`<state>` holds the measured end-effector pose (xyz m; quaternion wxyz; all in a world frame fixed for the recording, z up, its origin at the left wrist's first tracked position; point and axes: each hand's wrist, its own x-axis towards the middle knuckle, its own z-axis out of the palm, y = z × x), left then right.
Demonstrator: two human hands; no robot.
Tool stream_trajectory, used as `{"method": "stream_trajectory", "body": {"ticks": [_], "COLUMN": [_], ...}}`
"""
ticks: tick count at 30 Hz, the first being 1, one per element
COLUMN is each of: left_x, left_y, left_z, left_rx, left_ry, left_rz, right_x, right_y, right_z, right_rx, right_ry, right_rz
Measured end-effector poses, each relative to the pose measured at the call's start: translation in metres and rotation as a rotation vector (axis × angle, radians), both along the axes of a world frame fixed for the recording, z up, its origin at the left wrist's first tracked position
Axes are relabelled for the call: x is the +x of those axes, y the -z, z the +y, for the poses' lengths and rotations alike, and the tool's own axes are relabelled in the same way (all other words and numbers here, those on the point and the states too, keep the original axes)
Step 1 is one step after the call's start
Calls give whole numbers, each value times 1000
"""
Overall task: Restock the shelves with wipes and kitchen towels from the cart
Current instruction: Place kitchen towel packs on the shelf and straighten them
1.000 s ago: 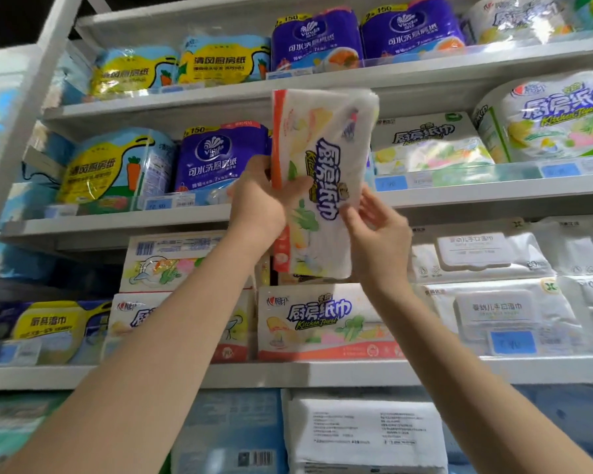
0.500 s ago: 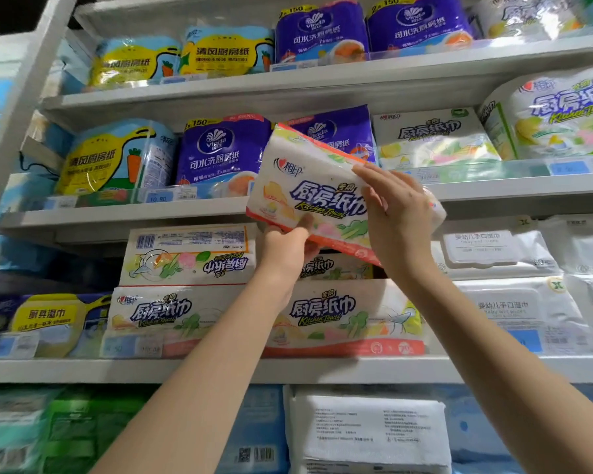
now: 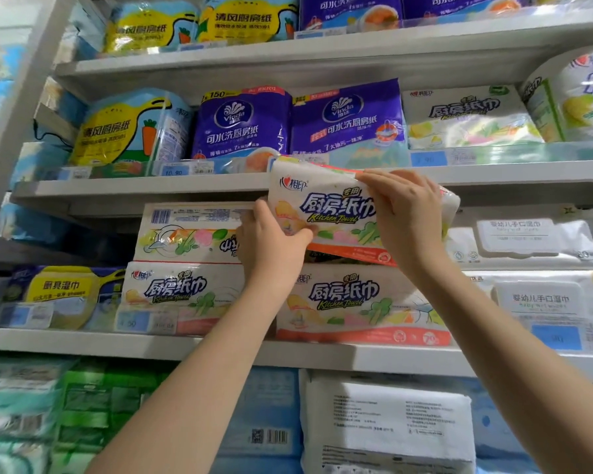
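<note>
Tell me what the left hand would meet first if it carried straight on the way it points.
The left hand points up and inward and grips the kitchen towel pack, so that comes first. Past it, probably the shelf board above, though depth is unclear.

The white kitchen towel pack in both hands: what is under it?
A matching white plastic kitchen towel pack on the grey metal shelf. The dark gap between is unreadable.

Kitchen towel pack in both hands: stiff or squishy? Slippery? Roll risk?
Probably soft: the kitchen towel pack has a rounded end beside the right hand, so it likely gives under a grip. Likely slick: its wrapper is glossy film, and the left hand holds the lower edge. Unlikely to roll: it is a flat block, like the stacked pack below.
</note>
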<state>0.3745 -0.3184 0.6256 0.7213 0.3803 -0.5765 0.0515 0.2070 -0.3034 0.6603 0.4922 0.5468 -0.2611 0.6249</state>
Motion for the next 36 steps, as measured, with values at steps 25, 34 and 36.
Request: {"method": "stream_trajectory", "body": {"ticks": [25,34,36], "left_x": [3,2,4], "left_y": [7,1,2], "left_z": [-19,-29,-32], "left_rx": [94,152,141], "left_ry": [-60,-250,-239], "left_rz": [-169,-217,-199], "right_x": [-34,-36,-39], "right_y": [48,47,49], "right_z": [2,-11,-15], "right_rx": [436,505,542], "right_ry": [219,167,143], "right_rz": [-256,-187,-155]}}
